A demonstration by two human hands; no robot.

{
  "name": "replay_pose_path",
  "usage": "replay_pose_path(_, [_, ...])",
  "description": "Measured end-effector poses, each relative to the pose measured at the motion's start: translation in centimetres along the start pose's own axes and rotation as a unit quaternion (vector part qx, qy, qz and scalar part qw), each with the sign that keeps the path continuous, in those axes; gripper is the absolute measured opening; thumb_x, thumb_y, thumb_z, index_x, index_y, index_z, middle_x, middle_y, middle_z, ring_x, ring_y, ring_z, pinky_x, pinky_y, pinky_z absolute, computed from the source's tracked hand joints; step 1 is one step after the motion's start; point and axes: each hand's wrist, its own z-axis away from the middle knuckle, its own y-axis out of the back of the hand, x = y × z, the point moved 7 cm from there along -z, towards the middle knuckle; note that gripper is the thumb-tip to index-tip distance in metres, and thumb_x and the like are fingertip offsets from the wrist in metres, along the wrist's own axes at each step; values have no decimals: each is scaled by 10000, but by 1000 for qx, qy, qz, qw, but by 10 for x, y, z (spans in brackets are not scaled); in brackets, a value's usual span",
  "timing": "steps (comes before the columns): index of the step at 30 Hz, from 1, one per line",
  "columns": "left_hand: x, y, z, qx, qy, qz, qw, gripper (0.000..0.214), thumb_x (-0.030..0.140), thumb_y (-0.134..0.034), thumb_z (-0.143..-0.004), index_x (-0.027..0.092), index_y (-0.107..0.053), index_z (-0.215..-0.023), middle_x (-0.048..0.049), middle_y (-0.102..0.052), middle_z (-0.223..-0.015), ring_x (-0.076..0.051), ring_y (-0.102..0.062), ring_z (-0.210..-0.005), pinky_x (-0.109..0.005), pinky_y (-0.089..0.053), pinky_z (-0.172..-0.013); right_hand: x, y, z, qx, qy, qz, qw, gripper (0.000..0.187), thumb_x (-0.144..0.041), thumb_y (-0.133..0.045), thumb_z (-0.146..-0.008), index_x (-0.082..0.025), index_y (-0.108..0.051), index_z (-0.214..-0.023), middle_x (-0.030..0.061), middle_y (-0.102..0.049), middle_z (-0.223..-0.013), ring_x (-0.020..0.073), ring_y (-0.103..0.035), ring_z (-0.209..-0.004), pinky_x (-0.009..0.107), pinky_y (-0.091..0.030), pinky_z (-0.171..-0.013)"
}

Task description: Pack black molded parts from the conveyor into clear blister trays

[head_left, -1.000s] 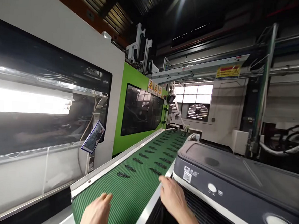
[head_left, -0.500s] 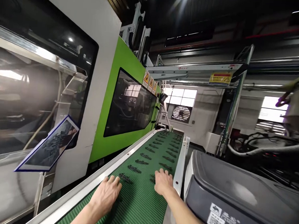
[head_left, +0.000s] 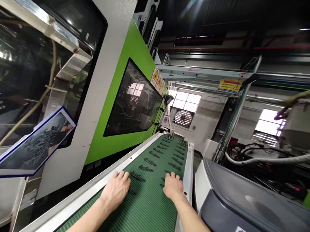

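Small dark, thin, toothed plastic parts lie in two rows on a green ribbed conveyor belt (head_left: 148, 217). My left hand (head_left: 115, 190) is over the left side of the belt, fingers curled down around the near end of a dark part (head_left: 132, 191) that sticks out by the thumb. Just beyond it lies another dark part (head_left: 137, 176). On the right row, my right hand (head_left: 173, 186) has its fingers bent down over a part whose dark tip (head_left: 162, 185) shows at the hand's left. Both hands' fingertips are mostly hidden.
On the left stands a green and white machine (head_left: 97, 151) with dark windows and a hanging photo card (head_left: 37, 147). A metal rail (head_left: 87, 192) edges the belt. A dark grey lidded unit (head_left: 245, 191) stands close on the right.
The view has shifted and tilted. My left hand has moved forward over the nearest left part. My right hand stays over the right row, with parts closer around it.
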Motion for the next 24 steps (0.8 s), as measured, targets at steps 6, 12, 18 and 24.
replay_pose_path(6, [24, -14, -28, -15, -62, 17, 998, 508, 244, -654, -700, 79, -561, -1172, -206, -525, -1250, -373, -447, -1178, -512, -370, -945, -15, -3, 24, 18, 12, 18, 1000, 455, -40, -569, -699, -137, -576, -1143, 157, -579, -1141, 319, -537, -1078, 456, -441, -890])
replay_pose_path(12, [33, -7, -36, 4, -103, 36, 994, 253, 86, -557, -719, 101, -604, -966, -138, -616, -866, -271, -584, -805, -406, -450, -713, -11, -4, 18, -15, -7, 5, 1000, 446, -47, -569, -715, -128, -551, -1153, 143, -637, -1045, 294, -582, -1011, 410, -468, -837])
replay_pose_path(18, [29, -7, -73, 43, -71, 70, 994, 488, 82, -425, -820, 83, -435, -1308, -175, -571, -1095, -301, -541, -1000, -452, -428, -826, 24, -3, -43, -41, -83, 1, 996, 357, -192, -591, -843, -120, -530, -1188, 124, -553, -1226, 261, -513, -1144, 413, -456, -914])
replay_pose_path(24, [21, -15, -122, 26, -41, 98, 994, 384, 35, -549, -759, 67, -577, -1141, -172, -603, -1014, -281, -589, -900, -380, -457, -713, 31, -13, -80, -76, -84, 0, 994, 260, -276, -625, -860, -141, -595, -1080, 73, -606, -1108, 206, -585, -1004, 402, -497, -870])
